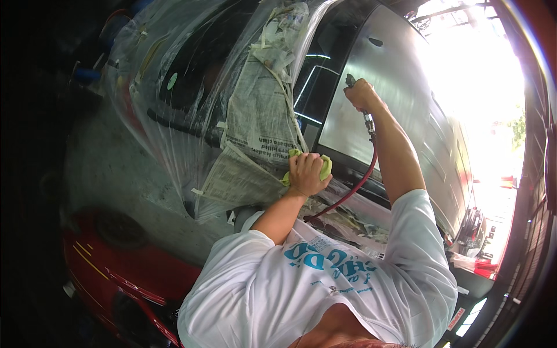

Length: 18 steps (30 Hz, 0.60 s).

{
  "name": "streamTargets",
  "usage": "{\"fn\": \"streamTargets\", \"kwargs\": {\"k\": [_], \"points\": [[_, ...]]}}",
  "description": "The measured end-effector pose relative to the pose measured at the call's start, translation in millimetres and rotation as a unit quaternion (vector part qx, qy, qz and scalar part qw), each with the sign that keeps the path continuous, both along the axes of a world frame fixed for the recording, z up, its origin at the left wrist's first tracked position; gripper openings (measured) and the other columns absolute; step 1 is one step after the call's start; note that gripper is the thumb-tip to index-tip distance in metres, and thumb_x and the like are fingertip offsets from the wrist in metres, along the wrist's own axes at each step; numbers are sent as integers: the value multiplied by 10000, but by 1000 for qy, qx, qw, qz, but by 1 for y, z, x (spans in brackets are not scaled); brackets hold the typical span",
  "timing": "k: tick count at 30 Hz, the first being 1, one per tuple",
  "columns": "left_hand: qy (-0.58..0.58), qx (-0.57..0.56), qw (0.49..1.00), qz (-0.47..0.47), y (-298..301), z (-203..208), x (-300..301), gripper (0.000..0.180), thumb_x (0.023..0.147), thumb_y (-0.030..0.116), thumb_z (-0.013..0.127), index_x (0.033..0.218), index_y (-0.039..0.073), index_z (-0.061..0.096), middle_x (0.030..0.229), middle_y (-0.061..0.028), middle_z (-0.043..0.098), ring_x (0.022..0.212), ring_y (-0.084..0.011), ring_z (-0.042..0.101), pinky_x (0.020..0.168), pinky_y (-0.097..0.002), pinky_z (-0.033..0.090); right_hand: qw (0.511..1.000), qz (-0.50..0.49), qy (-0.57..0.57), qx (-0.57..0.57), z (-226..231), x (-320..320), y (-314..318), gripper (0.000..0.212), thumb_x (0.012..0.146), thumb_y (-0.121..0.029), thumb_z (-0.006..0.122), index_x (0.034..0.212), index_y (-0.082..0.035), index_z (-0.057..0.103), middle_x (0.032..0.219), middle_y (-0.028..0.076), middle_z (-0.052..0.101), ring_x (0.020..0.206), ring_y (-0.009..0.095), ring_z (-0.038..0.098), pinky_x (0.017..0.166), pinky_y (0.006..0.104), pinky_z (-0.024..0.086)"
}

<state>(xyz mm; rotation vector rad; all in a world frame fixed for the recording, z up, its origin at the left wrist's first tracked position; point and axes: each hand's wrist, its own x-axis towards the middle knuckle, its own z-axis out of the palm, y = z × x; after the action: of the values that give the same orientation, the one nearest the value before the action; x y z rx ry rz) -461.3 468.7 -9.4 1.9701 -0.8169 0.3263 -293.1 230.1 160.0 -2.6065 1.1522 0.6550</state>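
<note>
My left hand is closed round a crumpled yellow-green cloth, close to the edge of the newspaper masking on a vehicle. Farther out, my right hand grips an air blow gun, whose dark tip shows past my fingers. A metal coupling below my wrist joins the gun to a red hose, which curves down towards my body. Beyond and beneath that hand spreads the vehicle's dull silver panel. Dark glossy trim runs between this panel and the newspaper.
Clear plastic sheeting drapes the vehicle on the left. A red car stands at the lower left. Paper scraps lie near my body, beside the hose. Bright daylight enters at the right, past a dark slatted wall.
</note>
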Motion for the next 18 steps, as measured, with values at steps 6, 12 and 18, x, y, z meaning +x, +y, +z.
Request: {"fn": "streamTargets", "kwargs": {"k": [6,12,18], "points": [[21,0,1000,3,-3,3,2,458,710,414,832,996,129,616,1119,-65,685,1017,-274,630,953,-503,393,999,7,-50,9,-14,27,-51,323,865,-220,602,668,11,710,651,156,713,660,288,734,716,447,594],[18,-1,1000,12,-2,6,5,496,667,423,869,1000,150,622,1115,-44,669,994,-252,627,915,-488,400,993,-30,-113,28,-15,64,-106,377,949,-292,680,733,15,646,611,106,632,507,223,633,501,407,509],[28,10,999,16,-4,3,3,444,759,481,803,952,129,613,1079,-58,688,935,-258,632,908,-492,397,976,-87,-186,76,-18,113,-169,293,997,-274,716,856,-24,657,674,50,593,526,169,573,461,374,430]]}}
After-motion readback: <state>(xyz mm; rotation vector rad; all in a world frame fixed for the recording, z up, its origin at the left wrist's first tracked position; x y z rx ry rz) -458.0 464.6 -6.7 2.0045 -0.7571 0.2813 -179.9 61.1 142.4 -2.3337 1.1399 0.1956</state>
